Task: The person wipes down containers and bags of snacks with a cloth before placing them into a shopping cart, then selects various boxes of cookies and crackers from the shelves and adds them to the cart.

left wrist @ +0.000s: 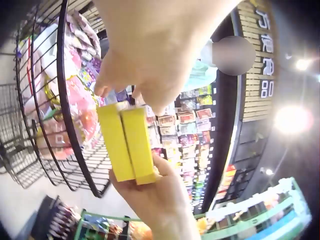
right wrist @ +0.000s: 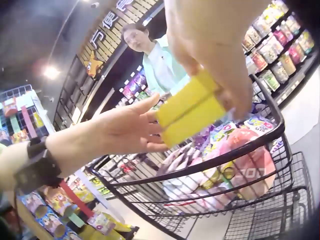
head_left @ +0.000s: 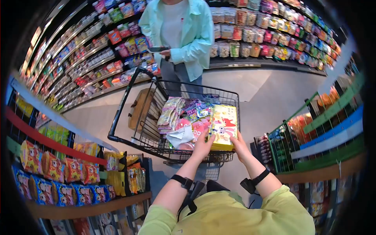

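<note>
Two yellow boxes [head_left: 224, 125], side by side with a narrow gap, are held over the right part of a black wire cart [head_left: 152, 149]. The left hand [head_left: 203, 145] grips their left side and the right hand [head_left: 240, 146] their right side. In the left wrist view the yellow boxes [left wrist: 126, 145] stand between the left hand [left wrist: 145, 55] above and the right hand [left wrist: 160, 192] below. The right wrist view shows the yellow boxes [right wrist: 190, 109] between the left hand [right wrist: 122, 125] and right hand [right wrist: 215, 60]. Colourful bags [head_left: 170, 113] and pink packages [head_left: 200, 129] lie in the cart.
A person in a mint shirt [head_left: 196, 43] stands beyond the cart, holding a phone [head_left: 158, 49]. Snack shelves [head_left: 250, 31] line the back. Bagged snacks [head_left: 55, 168] sit on a display at left; a green-railed rack [head_left: 290, 149] stands at right. A brown box [head_left: 141, 109] is beside the cart.
</note>
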Available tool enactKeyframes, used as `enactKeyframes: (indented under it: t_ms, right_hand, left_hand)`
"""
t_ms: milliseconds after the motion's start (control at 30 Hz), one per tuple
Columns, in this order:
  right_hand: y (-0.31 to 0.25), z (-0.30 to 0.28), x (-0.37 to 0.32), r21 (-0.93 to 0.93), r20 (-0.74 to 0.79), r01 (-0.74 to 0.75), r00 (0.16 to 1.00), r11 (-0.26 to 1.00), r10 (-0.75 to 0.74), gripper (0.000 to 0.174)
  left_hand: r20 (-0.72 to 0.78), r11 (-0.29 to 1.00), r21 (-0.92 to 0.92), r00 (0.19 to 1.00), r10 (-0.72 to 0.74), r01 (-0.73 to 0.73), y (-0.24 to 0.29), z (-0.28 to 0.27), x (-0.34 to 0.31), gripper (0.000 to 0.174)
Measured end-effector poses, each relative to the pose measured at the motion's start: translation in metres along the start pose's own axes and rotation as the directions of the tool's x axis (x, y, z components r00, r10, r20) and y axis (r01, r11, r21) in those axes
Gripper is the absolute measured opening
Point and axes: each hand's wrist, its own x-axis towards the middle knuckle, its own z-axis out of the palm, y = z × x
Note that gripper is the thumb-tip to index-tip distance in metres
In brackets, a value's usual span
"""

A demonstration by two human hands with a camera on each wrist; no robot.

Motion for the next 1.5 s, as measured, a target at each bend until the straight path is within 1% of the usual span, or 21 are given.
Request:
enactKeyframes:
  t_ms: [33,67,100,167,233,300,333,400,500,633,733,800,867,933,1000,1133,1200,1333,1400,1467,1500]
  right_hand:
    - [0.002,-0.003,0.002,-0.262,-0.11,-0.043,0.994,0.964,0.014,0.076]
    - [0.009,-0.006,0.004,-0.577,-0.115,0.125,0.966,0.807,-0.232,0.081]
    - [0.012,-0.007,0.002,-0.668,-0.032,0.218,0.947,0.712,-0.319,0.077]
    - [-0.007,0.007,-0.014,-0.803,0.099,0.315,0.907,0.506,-0.409,0.06]
    - [-0.007,0.008,-0.008,-0.706,0.369,0.558,0.815,0.436,-0.447,0.042]
    - [-0.024,0.035,-0.01,-0.554,0.58,0.671,0.735,0.492,-0.35,0.031]
    - [-0.028,0.051,-0.009,-0.481,0.68,0.713,0.671,0.51,-0.297,0.029]
    - [-0.02,0.082,-0.007,-0.389,0.815,0.676,0.569,0.626,-0.109,0.028]
    - [-0.023,0.14,-0.022,-0.246,0.968,0.751,0.217,0.613,0.123,0.028]
    - [-0.031,0.228,-0.082,0.01,0.934,0.832,-0.207,0.555,0.292,0.033]
    - [-0.013,0.295,-0.155,0.14,0.865,0.803,-0.384,0.58,0.324,0.033]
    - [-0.009,0.336,-0.217,0.23,0.847,0.776,-0.457,0.587,0.272,0.034]
    - [-0.003,0.373,-0.279,0.426,0.776,0.71,-0.606,0.561,0.178,0.034]
    - [-0.003,0.409,-0.343,0.494,0.763,0.689,-0.636,0.53,0.116,0.033]
    - [-0.015,0.437,-0.405,0.466,0.765,0.677,-0.632,0.57,0.126,0.033]
    - [-0.014,0.5,-0.488,0.631,0.741,0.597,-0.654,0.496,-0.155,0.034]
    - [-0.028,0.523,-0.518,0.573,0.791,0.627,-0.591,0.528,-0.156,0.037]
    - [-0.084,0.561,-0.558,0.704,0.705,0.631,-0.561,0.327,-0.435,0.041]
    - [-0.111,0.585,-0.562,0.74,0.599,0.648,-0.513,0.18,-0.615,0.043]
    - [-0.145,0.605,-0.561,0.669,0.629,0.723,-0.429,0.172,-0.648,0.047]
    - [-0.16,0.617,-0.56,0.682,0.534,0.729,-0.44,0.06,-0.722,0.049]
  left_hand:
    - [0.046,0.991,0.123,0.998,-0.054,0.048,-0.002,-0.002,-0.001,0.047]
    - [0.078,0.965,0.245,0.99,-0.114,0.092,0.0,-0.009,-0.006,0.047]
    - [0.103,0.973,0.194,0.984,-0.148,0.126,0.034,-0.018,-0.025,0.043]
    - [0.058,0.956,0.258,0.986,-0.157,0.137,0.015,-0.033,-0.058,0.04]
    - [-0.026,0.976,0.091,0.98,-0.197,0.198,0.004,-0.054,-0.096,0.045]
    - [-0.179,0.864,0.426,0.961,-0.211,0.268,-0.027,-0.083,-0.147,0.049]
    - [-0.318,0.843,0.418,0.924,-0.212,0.337,-0.021,-0.098,-0.173,0.049]
    - [-0.422,0.398,0.608,0.704,-0.571,0.687,-0.001,-0.119,-0.225,0.055]
    - [-0.639,0.455,0.346,0.561,-0.526,0.821,-0.003,-0.128,-0.311,0.061]
    - [-0.84,0.519,0.087,0.343,-0.421,0.85,0.025,-0.121,-0.42,0.064]
    - [-0.919,0.501,-0.002,0.196,-0.342,0.866,0.045,-0.129,-0.514,0.063]
    - [-0.959,0.533,-0.049,0.109,-0.261,0.844,0.07,-0.146,-0.571,0.06]
    - [-0.977,0.559,-0.151,-0.036,-0.212,0.815,0.089,-0.171,-0.622,0.057]
    - [-0.992,0.702,-0.122,-0.109,-0.063,0.702,0.11,-0.2,-0.669,0.054]
    - [-0.979,0.676,-0.025,-0.154,0.131,0.736,0.124,-0.231,-0.708,0.048]
    - [-0.957,0.799,0.049,-0.202,0.21,0.6,0.172,-0.288,-0.756,0.039]
    - [-0.948,0.757,0.136,-0.139,0.288,0.639,0.195,-0.316,-0.769,0.039]
    - [-0.91,0.706,0.305,-0.024,0.415,0.638,0.261,-0.36,-0.762,0.04]
    - [-0.817,0.551,0.432,0.051,0.574,0.714,0.298,-0.376,-0.75,0.041]
    - [-0.722,0.451,0.531,0.105,0.683,0.717,0.324,-0.397,-0.734,0.039]
    - [-0.603,0.291,0.596,0.178,0.778,0.748,0.343,-0.405,-0.725,0.039]
